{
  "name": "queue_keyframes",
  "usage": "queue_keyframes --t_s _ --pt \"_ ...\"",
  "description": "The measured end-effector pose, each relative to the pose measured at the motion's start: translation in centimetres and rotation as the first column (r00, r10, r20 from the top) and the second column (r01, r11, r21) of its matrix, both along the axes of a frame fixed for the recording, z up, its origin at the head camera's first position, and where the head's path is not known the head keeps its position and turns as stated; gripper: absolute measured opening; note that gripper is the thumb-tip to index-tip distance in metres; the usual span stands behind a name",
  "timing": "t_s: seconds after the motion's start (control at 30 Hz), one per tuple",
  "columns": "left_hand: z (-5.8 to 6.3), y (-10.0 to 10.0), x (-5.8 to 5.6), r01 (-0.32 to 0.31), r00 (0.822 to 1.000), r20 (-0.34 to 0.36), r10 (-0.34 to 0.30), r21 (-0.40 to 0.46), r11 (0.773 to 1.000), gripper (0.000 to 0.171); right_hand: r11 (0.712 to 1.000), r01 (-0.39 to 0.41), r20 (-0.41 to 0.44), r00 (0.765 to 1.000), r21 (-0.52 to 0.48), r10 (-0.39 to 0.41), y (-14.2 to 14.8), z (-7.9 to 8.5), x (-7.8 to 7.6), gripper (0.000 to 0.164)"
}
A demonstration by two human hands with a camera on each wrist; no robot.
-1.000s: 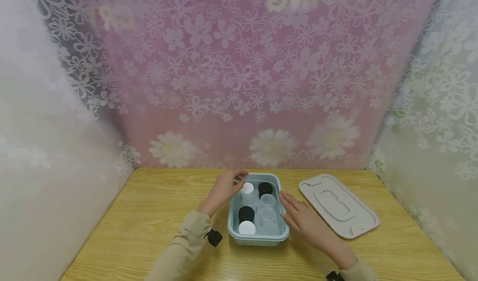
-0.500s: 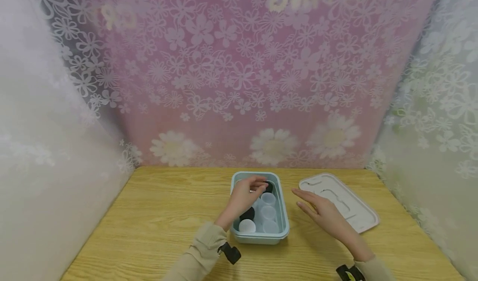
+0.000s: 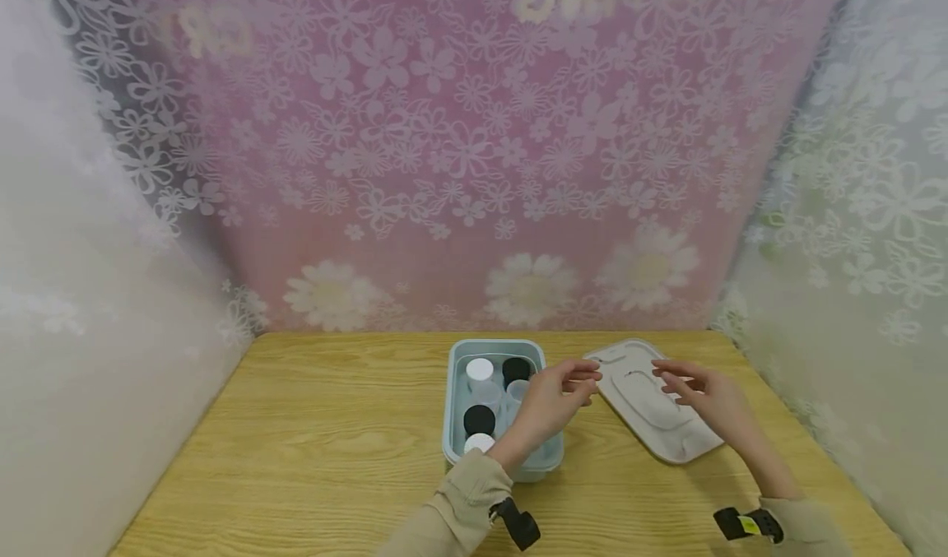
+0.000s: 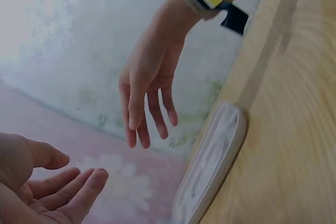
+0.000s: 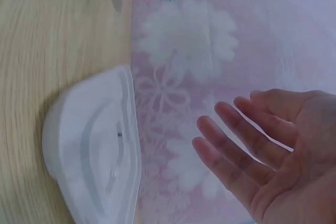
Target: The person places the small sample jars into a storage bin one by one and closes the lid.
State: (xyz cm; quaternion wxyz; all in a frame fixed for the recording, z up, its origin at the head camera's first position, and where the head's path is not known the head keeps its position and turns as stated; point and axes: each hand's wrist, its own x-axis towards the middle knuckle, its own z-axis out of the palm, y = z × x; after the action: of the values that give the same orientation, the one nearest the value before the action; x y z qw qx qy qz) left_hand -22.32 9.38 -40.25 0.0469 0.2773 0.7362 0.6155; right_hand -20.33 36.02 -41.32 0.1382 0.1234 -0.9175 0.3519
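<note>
Above the table, between the light blue box and the whitish lid, is my left hand (image 3: pixel 555 396), fingers loosely bent and nothing in them. My right hand (image 3: pixel 704 396) hangs over the right part of the lid (image 3: pixel 640 401), its fingers relaxed and spread in the right wrist view. The lid lies flat on the table, apart from both hands. Inside the box (image 3: pixel 449 401) stand several small round containers, among them one with a white cap (image 3: pixel 480 371), one with a black cap (image 3: pixel 479 420) and a translucent one (image 3: pixel 486 396). My left forearm and hand hide the box's right front part.
The wooden table (image 3: pixel 333 425) runs back to a pink floral curtain (image 3: pixel 474 170). Pale floral sheets stand at the left and right. A black band with a small camera (image 3: pixel 516 524) sits on my left wrist, and another (image 3: pixel 748 524) on my right.
My left hand has moved right, from the box's far left rim across the box toward the lid. My right hand has left the box's right side and moved right over the lid.
</note>
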Motion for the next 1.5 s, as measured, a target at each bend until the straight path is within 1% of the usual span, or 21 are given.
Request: queue_keyframes --t_s 0.1,0.2,0.3,0.37,0.47,0.57,0.63,0.73,0.8,0.87,0.93,0.97,1.03,1.1,1.13,1.2,1.23,1.3,1.4,1.5 --pt "-0.3 1.8 0.8 0.001 0.999 0.044 -0.004 0.053 0.999 0.026 0.997 -0.017 0.017 1.000 -0.082 0.018 2.3 0.0 -0.2 0.035" --pt "-0.9 3.5 1.5 -0.016 0.993 0.120 0.004 0.101 0.995 0.025 0.993 -0.018 0.044 0.999 -0.120 0.023 4.5 -0.2 -0.5 0.037" --pt "-1.9 5.0 2.1 -0.041 0.981 0.196 0.012 0.146 0.988 0.024 0.994 0.001 0.077 0.997 -0.112 0.008 6.3 -0.6 -0.9 0.039" --pt "-2.6 5.8 2.4 -0.059 0.973 0.231 0.022 0.153 0.986 0.024 0.995 0.021 0.105 0.994 -0.097 -0.011 7.2 -0.8 -1.1 0.041" --pt "-3.7 6.7 2.8 -0.099 0.959 0.276 0.057 0.143 0.985 0.025 0.997 0.043 0.155 0.987 -0.071 -0.032 8.2 -1.0 -1.5 0.043" --pt "-4.7 7.5 3.0 -0.150 0.935 0.344 0.090 0.152 0.977 0.027 0.996 0.078 0.222 0.973 -0.036 -0.068 8.9 -1.3 -2.0 0.045" --pt "-5.3 8.0 3.0 -0.177 0.916 0.386 0.104 0.160 0.971 0.031 0.994 0.106 0.267 0.959 -0.008 -0.100 9.4 -1.7 -2.4 0.047" --pt "-6.2 8.6 2.8 -0.208 0.889 0.445 0.109 0.182 0.961 0.039 0.990 0.142 0.342 0.930 0.009 -0.136 10.1 -2.5 -2.9 0.048" --pt "-6.7 9.0 2.7 -0.230 0.870 0.480 0.112 0.195 0.953 0.042 0.990 0.143 0.395 0.908 0.016 -0.138 10.5 -3.1 -3.2 0.049" --pt "-7.2 9.4 2.5 -0.257 0.848 0.517 0.116 0.209 0.944 0.041 0.990 0.140 0.446 0.885 0.017 -0.133 10.8 -3.6 -3.6 0.049" --pt "-7.7 9.7 2.2 -0.279 0.825 0.552 0.119 0.216 0.936 0.038 0.989 0.147 0.478 0.867 0.028 -0.142 11.1 -3.9 -4.1 0.047" --pt "-8.0 9.8 2.1 -0.284 0.817 0.565 0.116 0.219 0.934 0.036 0.989 0.142 0.485 0.863 0.038 -0.143 11.2 -4.1 -4.2 0.046" --pt "-8.3 10.1 1.9 -0.284 0.808 0.579 0.110 0.220 0.933 0.035 0.988 0.141 0.479 0.864 0.065 -0.155 11.4 -4.3 -4.5 0.043" --pt "-8.6 10.2 1.8 -0.279 0.802 0.589 0.104 0.215 0.936 0.036 0.985 0.146 0.472 0.865 0.088 -0.170 11.5 -4.4 -4.6 0.040" --pt "-8.6 10.2 1.8 -0.272 0.802 0.589 0.101 0.208 0.940 0.037 0.986 0.139 0.469 0.868 0.094 -0.167 11.6 -4.4 -4.6 0.039" --pt "-8.6 10.2 1.8 -0.270 0.795 0.599 0.097 0.205 0.941 0.037 0.988 0.116 0.473 0.868 0.100 -0.149 11.7 -4.4 -4.3 0.038" --pt "-8.5 10.2 1.8 -0.274 0.790 0.606 0.098 0.205 0.940 0.036 0.990 0.108 0.482 0.865 0.089 -0.138 11.8 -4.3 -4.2 0.038" --pt "-8.2 10.2 1.9 -0.277 0.785 0.612 0.095 0.210 0.938 0.036 0.994 0.087 0.496 0.861 0.064 -0.108 12.0 -4.2 -3.9 0.040" --pt "-7.6 10.2 1.9 -0.281 0.786 0.613 0.082 0.235 0.931 0.035 0.997 0.073 0.512 0.856 0.011 -0.068 12.5 -4.0 -3.3 0.045" --pt "-6.7 10.2 1.9 -0.272 0.797 0.601 0.064 0.263 0.926 0.035 0.997 0.059 0.514 0.857 -0.044 -0.027 12.8 -3.5 -2.8 0.051"
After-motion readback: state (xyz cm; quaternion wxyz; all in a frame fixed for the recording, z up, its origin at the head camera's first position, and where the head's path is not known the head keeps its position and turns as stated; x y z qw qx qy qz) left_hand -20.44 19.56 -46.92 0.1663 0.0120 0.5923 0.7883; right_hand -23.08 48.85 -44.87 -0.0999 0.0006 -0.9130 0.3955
